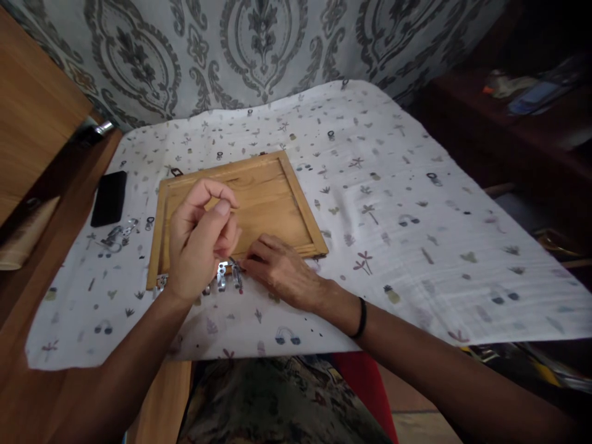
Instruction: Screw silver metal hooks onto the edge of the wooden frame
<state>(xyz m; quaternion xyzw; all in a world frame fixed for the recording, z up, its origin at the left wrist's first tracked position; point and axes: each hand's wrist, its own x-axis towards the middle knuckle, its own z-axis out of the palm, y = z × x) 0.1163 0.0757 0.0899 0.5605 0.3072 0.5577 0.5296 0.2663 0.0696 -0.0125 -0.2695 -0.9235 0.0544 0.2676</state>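
Note:
A shallow wooden frame (259,192) with a recessed panel lies flat on the patterned white cloth. Along its near edge sit several shiny metal hooks (221,277), partly covered by my hands. My left hand (198,237) is raised over the frame's left part, fingers curled in and thumb against the index finger; anything small inside that pinch is hidden. Low at the near edge, my right hand (280,271) has its fingers pinched together at the end of the rightmost metal hook (236,275). A black band circles my right wrist.
The white cloth (393,203) covers the table. A black phone (109,198) lies at its left, with loose metal hooks (121,233) just below it. Wooden furniture (41,105) borders the left side, and a patterned grey curtain or wall covering (263,49) stands behind.

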